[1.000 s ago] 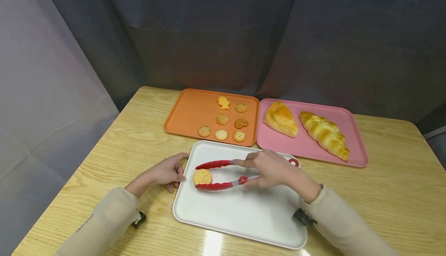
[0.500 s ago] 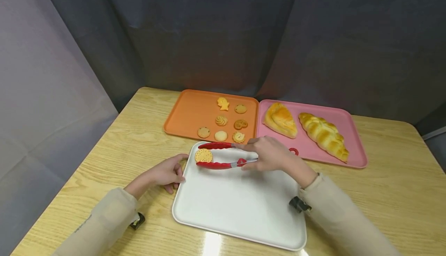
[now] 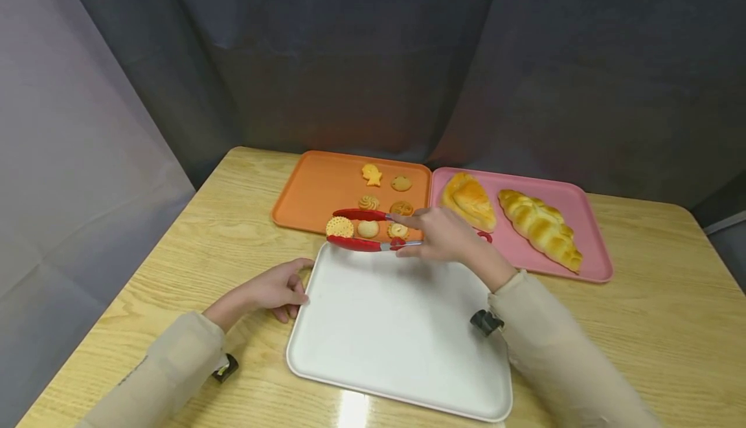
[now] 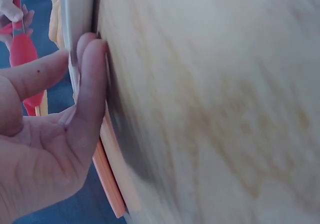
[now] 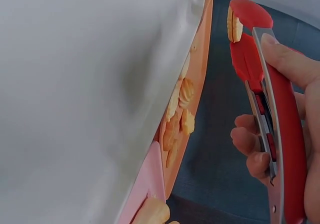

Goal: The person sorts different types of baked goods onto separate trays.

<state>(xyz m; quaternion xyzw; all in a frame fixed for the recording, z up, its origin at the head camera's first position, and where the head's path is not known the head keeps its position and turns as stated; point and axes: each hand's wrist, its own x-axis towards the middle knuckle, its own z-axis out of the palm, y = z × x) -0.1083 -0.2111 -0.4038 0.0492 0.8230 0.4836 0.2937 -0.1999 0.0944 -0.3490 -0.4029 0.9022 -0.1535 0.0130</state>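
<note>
My right hand (image 3: 445, 237) grips red-and-metal tongs (image 5: 290, 149), fingers on one arm and thumb on the other. Between the tong tips sits a round yellow sandwich biscuit (image 3: 340, 227) dotted with holes; its cream layer shows edge-on in the right wrist view. In the head view the tongs overlap the front edge of an orange tray (image 3: 317, 185), and the right wrist view shows them raised above the trays. My left hand (image 3: 276, 292) pinches the left rim of the white tray (image 3: 396, 344), thumb on one side and fingers (image 4: 90, 79) on the other.
Several small cookies, among them a fish-shaped one (image 3: 372, 174) and a swirl cookie (image 3: 368, 202), lie on the orange tray. Beside it a pink tray (image 3: 597, 253) bears a wedge-shaped pastry (image 3: 468, 201) and a braided bread (image 3: 542, 228). Dark curtains (image 3: 350, 59) hang behind the table.
My right hand has carried the tongs and biscuit away from me, from over the white tray to the orange tray's front edge. My left hand has stayed at the rim.
</note>
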